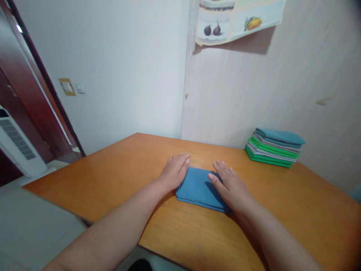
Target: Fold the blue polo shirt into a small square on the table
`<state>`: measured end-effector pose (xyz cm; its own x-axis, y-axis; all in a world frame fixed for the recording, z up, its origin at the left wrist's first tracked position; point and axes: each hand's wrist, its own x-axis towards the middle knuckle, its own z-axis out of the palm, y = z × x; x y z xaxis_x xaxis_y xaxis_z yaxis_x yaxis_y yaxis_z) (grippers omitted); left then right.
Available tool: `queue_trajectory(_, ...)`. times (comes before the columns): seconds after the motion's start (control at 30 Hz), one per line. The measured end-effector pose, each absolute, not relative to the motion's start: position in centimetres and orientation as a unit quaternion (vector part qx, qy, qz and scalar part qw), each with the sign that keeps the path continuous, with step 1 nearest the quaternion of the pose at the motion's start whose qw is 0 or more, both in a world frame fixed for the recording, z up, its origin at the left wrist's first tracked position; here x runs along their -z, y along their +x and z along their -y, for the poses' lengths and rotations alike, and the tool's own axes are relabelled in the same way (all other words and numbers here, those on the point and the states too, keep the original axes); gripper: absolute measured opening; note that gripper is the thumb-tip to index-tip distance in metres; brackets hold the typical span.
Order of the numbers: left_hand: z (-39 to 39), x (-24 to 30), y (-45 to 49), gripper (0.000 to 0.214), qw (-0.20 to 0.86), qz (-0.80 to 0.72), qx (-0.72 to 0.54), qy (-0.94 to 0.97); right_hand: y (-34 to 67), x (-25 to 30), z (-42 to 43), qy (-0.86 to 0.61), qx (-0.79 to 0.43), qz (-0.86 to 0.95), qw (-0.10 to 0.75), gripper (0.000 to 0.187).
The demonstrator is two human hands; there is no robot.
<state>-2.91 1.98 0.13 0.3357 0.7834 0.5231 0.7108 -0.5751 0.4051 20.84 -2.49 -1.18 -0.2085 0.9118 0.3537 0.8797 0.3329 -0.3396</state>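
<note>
A folded blue cloth (197, 188) lies flat on the wooden table (113, 169), its layered edges showing along the front and left. My left hand (175, 171) rests against its left edge, fingers stretched out and close together, the thumb by the cloth's far left corner. Over the right part of the cloth is my right hand (228, 184), palm down with fingers extended and slightly apart. It casts a shadow on the fabric and hides the cloth's right edge. Neither hand grasps the cloth.
A stack of folded cloths (273, 148) in green, grey, checked and blue stands at the table's back right, near the wall. A fruit poster (239, 22) hangs above. At far left are a white slatted appliance (19, 143) and a dark red door (31, 86).
</note>
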Motion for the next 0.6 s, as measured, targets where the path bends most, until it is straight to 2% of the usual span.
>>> queue_trajectory(0.3, 0.2, 1.3, -0.9, 0.055, -0.033, -0.373, -0.173, 0.911, 19.4, 2.5, 2.9, -0.608, -0.038, 0.783, 0.124, 0.091)
queue_trajectory(0.4, 0.3, 1.8, -1.0, 0.055, -0.036, -0.369, -0.149, 0.917, 19.6, 2.8, 3.0, -0.615, -0.048, 0.782, 0.089, 0.092)
queue_trajectory(0.6, 0.5, 1.9, -1.0, 0.055, -0.019, -0.386, -0.139, 0.912, 19.7, 2.9, 3.2, -0.632, -0.058, 0.769, 0.072, 0.094)
